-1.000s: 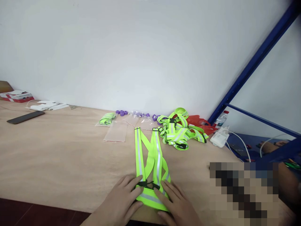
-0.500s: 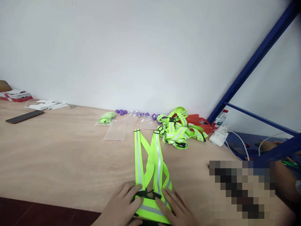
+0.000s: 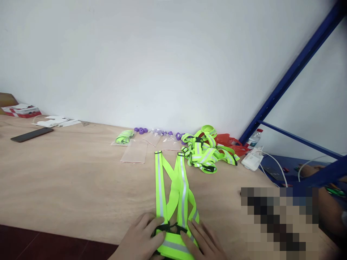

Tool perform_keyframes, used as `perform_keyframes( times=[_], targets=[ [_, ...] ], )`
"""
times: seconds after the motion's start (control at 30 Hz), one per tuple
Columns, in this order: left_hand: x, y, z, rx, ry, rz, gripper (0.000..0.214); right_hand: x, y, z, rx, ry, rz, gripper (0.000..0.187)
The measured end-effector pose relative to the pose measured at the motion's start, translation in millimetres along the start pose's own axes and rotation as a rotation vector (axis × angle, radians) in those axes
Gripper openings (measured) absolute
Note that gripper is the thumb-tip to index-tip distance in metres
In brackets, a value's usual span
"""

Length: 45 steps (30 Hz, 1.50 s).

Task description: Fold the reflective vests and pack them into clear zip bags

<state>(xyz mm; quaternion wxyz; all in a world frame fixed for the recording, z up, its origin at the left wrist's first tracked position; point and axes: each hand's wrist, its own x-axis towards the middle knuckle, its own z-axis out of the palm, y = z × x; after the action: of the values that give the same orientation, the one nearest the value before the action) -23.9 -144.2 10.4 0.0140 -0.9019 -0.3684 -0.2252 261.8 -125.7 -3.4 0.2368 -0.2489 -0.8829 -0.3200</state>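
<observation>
A neon-green reflective vest of elastic straps with silver stripes (image 3: 183,187) lies spread on the wooden table, its shoulder straps pointing toward the wall. My left hand (image 3: 142,234) grips the left end of its waist band, fingers beside a black buckle (image 3: 164,227). On the other end, my right hand (image 3: 203,240) holds the band, with its thumb on the silver stripe side and fingers along the side strap. The vest's lowest edge runs out of view below.
Beyond lies a tangled pile of similar vests (image 3: 204,153), beside a red plastic bag (image 3: 230,141). Clear bags (image 3: 134,151), a bagged vest (image 3: 124,137) and purple rolls (image 3: 141,130) lie near the wall. A bottle (image 3: 254,139) and white charger (image 3: 252,159) stand by the blue frame (image 3: 292,68). Another person's arm (image 3: 330,209) shows right.
The view has shifted slightly. Both hands stay on the vest's waist band, which lies almost unchanged.
</observation>
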Motion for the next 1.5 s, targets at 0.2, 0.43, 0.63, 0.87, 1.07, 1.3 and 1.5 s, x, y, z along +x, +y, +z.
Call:
perform_keyframes(
  times=[0.2,0.43,0.63,0.87,1.07,1.3,1.5],
  targets=[
    [1.5,-1.0,0.6,0.025,-0.037,0.018,0.034,-16.2,-10.2,13.9,0.027,0.012,0.045,0.040],
    [7.9,-3.7,-14.0,-0.147,-0.126,-0.022,0.032,-20.0,-6.6,16.5,0.181,-0.051,0.108,0.043],
    [17.0,-4.1,-23.7,-0.236,-0.168,-0.051,0.023,-10.6,2.7,4.8,0.233,-0.147,0.188,0.040],
    [46.7,-10.2,-38.9,-0.274,-0.293,-0.124,0.013,11.9,17.7,-2.0,0.336,-0.143,0.229,0.031],
    [60.4,-23.3,-34.5,-0.303,-0.308,-0.171,0.018,17.6,14.7,6.5,0.440,-0.069,0.458,0.025],
    [68.8,-31.9,-17.8,-0.274,-0.282,-0.155,0.032,22.1,8.6,14.8,0.618,-0.064,0.680,0.022],
    [70.1,-38.3,-9.1,-0.322,-0.287,-0.174,0.029,19.6,10.6,17.6,0.590,-0.107,0.678,0.017]
  ],
)
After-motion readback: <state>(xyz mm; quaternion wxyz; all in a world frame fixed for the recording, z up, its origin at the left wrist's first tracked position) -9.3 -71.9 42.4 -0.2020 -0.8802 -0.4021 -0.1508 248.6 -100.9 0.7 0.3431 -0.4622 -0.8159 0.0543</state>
